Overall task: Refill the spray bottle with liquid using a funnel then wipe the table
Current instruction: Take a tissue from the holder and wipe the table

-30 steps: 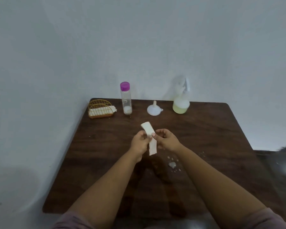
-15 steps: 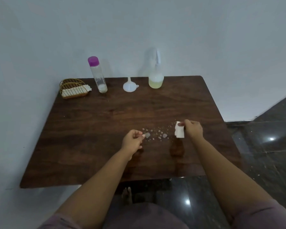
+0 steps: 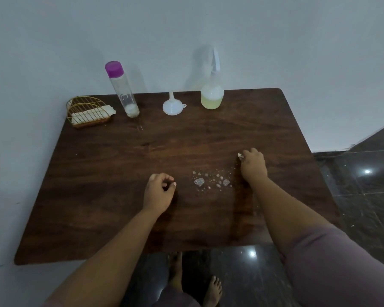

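Observation:
A spray bottle (image 3: 212, 97) with pale yellow liquid stands at the back of the dark wooden table (image 3: 120, 165). Left of it a white funnel (image 3: 172, 105) rests mouth down. A clear bottle with a purple cap (image 3: 122, 89) stands further left. Foamy droplets of spilled liquid (image 3: 211, 181) lie near the table's middle front. My right hand (image 3: 252, 166) presses a white tissue (image 3: 240, 155) on the table just right of the spill; most of the tissue is hidden under the hand. My left hand (image 3: 159, 192) rests left of the spill, fingers curled, holding nothing I can see.
A gold wire basket (image 3: 87, 111) with white tissues sits at the back left corner. A white wall runs behind and to the left of the table. Dark glossy floor tiles (image 3: 364, 185) lie to the right, and bare feet (image 3: 195, 282) show below the front edge.
Both hands held the folded tissue together, then parted. My right hand took it down onto the table right of the spill and now covers it. My left hand drew back left.

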Available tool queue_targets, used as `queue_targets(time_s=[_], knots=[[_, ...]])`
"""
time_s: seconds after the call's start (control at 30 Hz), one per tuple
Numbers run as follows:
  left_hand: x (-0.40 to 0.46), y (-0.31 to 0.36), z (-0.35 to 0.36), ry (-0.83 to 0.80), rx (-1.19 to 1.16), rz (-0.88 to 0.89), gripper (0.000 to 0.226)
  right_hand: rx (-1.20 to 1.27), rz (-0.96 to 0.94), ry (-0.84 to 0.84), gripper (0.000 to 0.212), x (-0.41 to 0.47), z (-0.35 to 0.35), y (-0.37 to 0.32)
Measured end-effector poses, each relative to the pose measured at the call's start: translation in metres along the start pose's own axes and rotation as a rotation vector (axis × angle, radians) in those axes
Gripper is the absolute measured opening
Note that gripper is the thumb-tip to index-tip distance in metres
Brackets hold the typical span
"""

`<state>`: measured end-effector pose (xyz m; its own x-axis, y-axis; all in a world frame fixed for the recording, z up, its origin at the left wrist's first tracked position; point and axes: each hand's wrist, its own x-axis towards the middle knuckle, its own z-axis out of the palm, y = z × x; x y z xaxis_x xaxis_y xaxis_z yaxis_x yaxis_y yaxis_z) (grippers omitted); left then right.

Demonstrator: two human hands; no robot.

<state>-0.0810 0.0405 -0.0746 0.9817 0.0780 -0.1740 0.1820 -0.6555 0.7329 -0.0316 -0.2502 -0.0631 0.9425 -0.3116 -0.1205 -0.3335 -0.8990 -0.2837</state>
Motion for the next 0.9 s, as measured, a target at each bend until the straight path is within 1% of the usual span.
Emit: queue_targets(time_s=[0.07,0.13,0.2,0.27,0.3,0.37,0.4,0.43,0.5,0.57,0.6,0.67,0.77,0.83,0.9], knots=[[0.004,-0.002,-0.002,0.014,-0.007,-0.039,0.010,-0.026,-0.029,-0.051,0.036,-0.021,0.015,-0.025],[0.004,-0.001,-0.001,0.018,-0.039,-0.083,0.006,-0.013,-0.168,-0.110,0.043,-0.059,0.029,-0.059],[0.004,0.002,-0.001,0.017,-0.059,-0.097,0.005,0.048,-0.352,-0.188,0.038,-0.096,0.044,-0.088],[0.004,0.004,-0.001,0.015,-0.060,-0.079,0.006,0.186,-0.459,-0.225,0.028,-0.112,0.047,-0.101],[0.004,0.005,-0.002,0.009,-0.064,-0.066,0.007,0.291,-0.458,-0.183,0.022,-0.112,0.041,-0.101],[0.003,0.006,-0.005,-0.003,-0.076,-0.057,0.008,0.480,-0.352,0.015,0.018,-0.094,0.024,-0.088],[0.003,0.004,-0.006,-0.002,-0.076,-0.056,0.008,0.525,-0.225,0.091,0.016,-0.079,0.014,-0.074],[0.002,0.003,-0.008,-0.001,-0.074,-0.056,0.008,0.530,-0.078,0.119,0.017,-0.063,0.003,-0.057],[-0.001,-0.002,-0.010,-0.001,-0.063,-0.062,0.008,0.425,0.138,0.099,0.024,-0.036,-0.010,-0.015],[-0.004,-0.007,-0.011,-0.004,-0.051,-0.064,0.009,0.215,0.234,0.010,0.026,-0.025,-0.010,0.018],[-0.005,-0.010,-0.011,-0.005,-0.048,-0.065,0.010,0.141,0.250,-0.032,0.025,-0.028,-0.006,0.022],[-0.009,-0.015,-0.013,-0.003,-0.049,-0.068,0.011,0.114,0.183,-0.056,0.023,-0.047,0.010,0.007],[-0.015,-0.021,-0.014,0.006,-0.052,-0.079,0.011,0.210,-0.030,-0.110,0.018,-0.095,0.040,-0.045],[-0.021,-0.024,-0.015,0.012,-0.057,-0.096,0.009,0.337,-0.146,-0.236,0.020,-0.124,0.056,-0.079],[-0.025,-0.026,-0.016,0.024,-0.059,-0.106,0.008,0.487,-0.173,-0.341,0.026,-0.140,0.060,-0.101]])
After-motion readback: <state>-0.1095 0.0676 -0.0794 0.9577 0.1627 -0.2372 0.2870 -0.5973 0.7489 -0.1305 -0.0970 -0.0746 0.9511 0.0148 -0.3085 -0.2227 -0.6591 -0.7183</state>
